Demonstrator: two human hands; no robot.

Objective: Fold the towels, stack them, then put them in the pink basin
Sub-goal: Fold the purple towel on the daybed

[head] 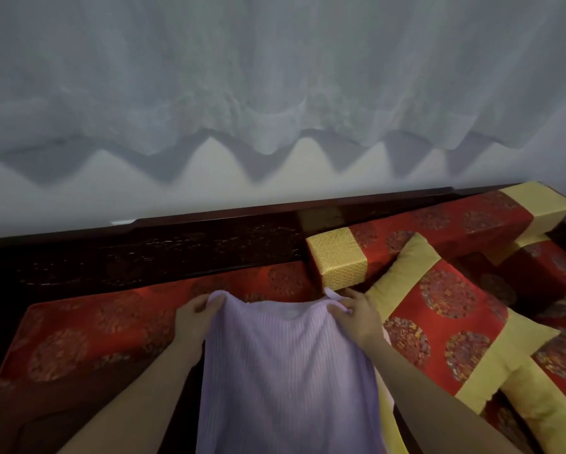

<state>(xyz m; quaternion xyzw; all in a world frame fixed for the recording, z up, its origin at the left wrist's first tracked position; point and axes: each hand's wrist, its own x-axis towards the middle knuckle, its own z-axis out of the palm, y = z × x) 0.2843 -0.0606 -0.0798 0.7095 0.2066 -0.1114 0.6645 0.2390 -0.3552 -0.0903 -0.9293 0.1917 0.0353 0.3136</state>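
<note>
A lilac ribbed towel [284,371] hangs lengthwise in front of me, stretched between both hands over the red patterned seat cushion [88,339]. My left hand [194,317] pinches its far left corner. My right hand [357,317] grips the far right corner. The towel's lower end runs out of the bottom of the view. A strip of pale pink and yellow cloth [388,398] shows along its right edge under my right arm. The pink basin is not in view.
A dark carved wooden backrest [163,250] runs behind the seat. A red and gold bolster [406,237] and a red and gold square pillow [445,319] lie at the right. White curtains [275,93] hang behind.
</note>
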